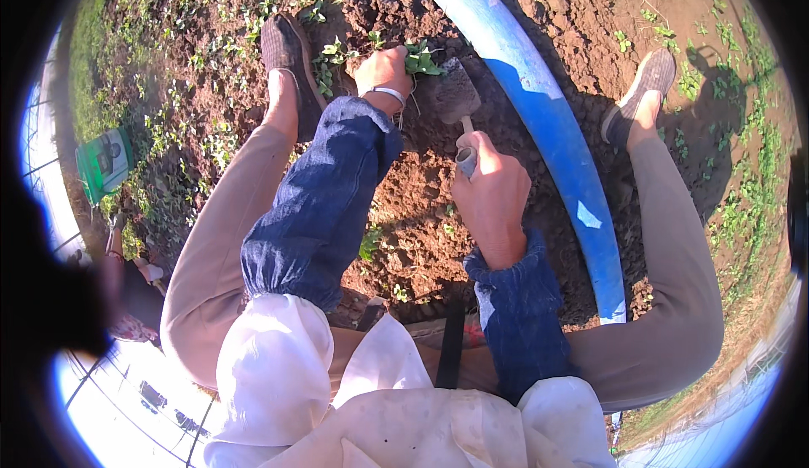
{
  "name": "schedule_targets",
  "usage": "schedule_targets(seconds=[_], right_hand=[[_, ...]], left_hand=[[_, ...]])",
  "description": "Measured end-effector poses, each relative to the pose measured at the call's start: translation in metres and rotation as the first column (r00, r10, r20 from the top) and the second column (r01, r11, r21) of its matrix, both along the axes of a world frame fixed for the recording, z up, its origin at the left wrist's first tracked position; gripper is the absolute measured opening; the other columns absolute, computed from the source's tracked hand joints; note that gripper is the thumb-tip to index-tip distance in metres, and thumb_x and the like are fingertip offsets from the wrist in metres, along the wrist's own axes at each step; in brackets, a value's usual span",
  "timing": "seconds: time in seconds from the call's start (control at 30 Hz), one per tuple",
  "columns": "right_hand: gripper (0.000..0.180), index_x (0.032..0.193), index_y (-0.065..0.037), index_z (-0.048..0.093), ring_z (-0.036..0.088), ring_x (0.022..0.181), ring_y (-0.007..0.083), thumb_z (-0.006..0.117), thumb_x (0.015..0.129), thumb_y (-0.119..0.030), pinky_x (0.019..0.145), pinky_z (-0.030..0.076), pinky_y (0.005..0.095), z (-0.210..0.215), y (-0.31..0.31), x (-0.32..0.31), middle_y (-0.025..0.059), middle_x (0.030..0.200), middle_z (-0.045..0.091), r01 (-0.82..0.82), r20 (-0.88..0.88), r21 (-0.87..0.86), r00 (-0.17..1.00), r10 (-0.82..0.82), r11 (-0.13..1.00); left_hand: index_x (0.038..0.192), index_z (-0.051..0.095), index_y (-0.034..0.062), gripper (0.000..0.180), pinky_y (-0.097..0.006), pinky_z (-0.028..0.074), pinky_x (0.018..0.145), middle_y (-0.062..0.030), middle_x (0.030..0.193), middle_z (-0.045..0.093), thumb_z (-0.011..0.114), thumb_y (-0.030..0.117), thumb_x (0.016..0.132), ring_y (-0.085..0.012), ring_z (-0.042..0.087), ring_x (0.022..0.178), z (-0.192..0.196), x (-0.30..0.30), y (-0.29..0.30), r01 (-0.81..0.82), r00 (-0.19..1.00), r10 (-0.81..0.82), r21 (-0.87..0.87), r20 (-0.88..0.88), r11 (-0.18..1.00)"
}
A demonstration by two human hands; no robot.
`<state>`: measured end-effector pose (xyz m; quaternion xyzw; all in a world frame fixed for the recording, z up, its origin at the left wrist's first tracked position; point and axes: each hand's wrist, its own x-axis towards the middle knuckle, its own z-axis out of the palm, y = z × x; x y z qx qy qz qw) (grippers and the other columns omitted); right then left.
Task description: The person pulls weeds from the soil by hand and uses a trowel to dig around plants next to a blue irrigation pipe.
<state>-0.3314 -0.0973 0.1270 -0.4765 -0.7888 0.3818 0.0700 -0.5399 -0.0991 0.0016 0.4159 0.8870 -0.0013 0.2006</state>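
My right hand (493, 194) is wrapped round the handle of a small hand trowel (458, 93). The trowel's squarish blade is caked with soil and points away from me, low over the dark earth between my feet. To its left, my left hand (385, 72) is closed on a leafy green plant (424, 59), whose leaves stick out right of the knuckles, close to the blade. My left fingertips and the plant's lower end are hidden behind the hand. Both forearms wear dark blue sleeve covers (316, 203).
A thick blue hose (556, 144) curves over the soil just right of the trowel. Small green plants (227, 72) grow densely at left. My shoes (291, 64) stand on either side. A green-and-white container (105, 165) is at far left, with part of another person (139, 287) below it.
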Motion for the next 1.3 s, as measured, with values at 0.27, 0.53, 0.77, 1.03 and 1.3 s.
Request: schedule_targets(seconds=[0.27,0.53,0.77,1.03,1.3], right_hand=[[0.026,0.096,-0.01,0.059,0.064,0.062,0.0309,0.066,0.074,0.002,0.055,0.047,0.0359,-0.006,-0.012,-0.007,0.0118,0.068,0.062,0.102,-0.271,-0.036,0.956,-0.108,0.994],[0.006,0.09,-0.002,0.064,0.056,0.072,0.006,0.061,0.085,-0.001,0.066,0.046,0.0221,-0.063,0.0,-0.026,-0.0001,0.079,0.063,0.156,-0.399,-0.312,0.874,-0.278,0.937],[0.004,0.088,0.0,0.062,0.06,0.068,0.0118,0.061,0.084,-0.002,0.065,0.048,0.0299,-0.039,0.007,-0.023,0.0085,0.074,0.064,0.232,-0.246,-0.514,0.883,-0.401,0.826],[0.005,0.087,-0.004,0.062,0.066,0.066,0.0279,0.061,0.082,-0.005,0.06,0.047,0.0341,-0.032,0.027,-0.022,0.0155,0.068,0.063,0.146,-0.309,-0.239,0.926,-0.217,0.96],[0.01,0.082,-0.004,0.064,0.065,0.07,0.0337,0.064,0.08,-0.015,0.063,0.051,0.0434,-0.027,0.072,-0.059,0.0152,0.073,0.066,-0.23,-0.046,0.066,0.971,0.233,0.971]], left_hand=[[0.109,0.062,-0.0032,0.056,-0.036,0.051,0.081,-0.0241,0.094,0.066,0.082,0.023,0.064,-0.0327,0.066,0.088,-0.058,-0.032,-0.054,-0.539,0.836,0.386,0.456,0.39,0.708],[0.102,0.065,-0.0048,0.027,-0.028,0.051,0.077,-0.0098,0.094,0.071,0.07,-0.001,0.076,-0.0174,0.066,0.083,-0.031,-0.043,-0.067,-0.81,0.575,0.147,0.533,0.805,0.244],[0.11,0.065,0.0195,0.037,-0.042,0.053,0.074,-0.0116,0.096,0.069,0.07,0.025,0.073,-0.0317,0.066,0.09,0.016,-0.053,-0.005,0.017,0.99,-0.015,0.01,-0.138,1.0],[0.097,0.07,0.0071,0.034,-0.041,0.051,0.076,-0.0179,0.089,0.069,0.072,0.032,0.075,-0.0323,0.067,0.087,0.001,-0.073,-0.007,-0.241,0.971,0.241,0.05,0.005,0.969],[0.113,0.063,0.0094,0.041,-0.04,0.051,0.079,-0.0127,0.096,0.065,0.068,0.018,0.073,-0.0343,0.063,0.09,-0.014,-0.077,-0.015,0.015,0.999,-0.001,0.41,-0.033,0.912]])
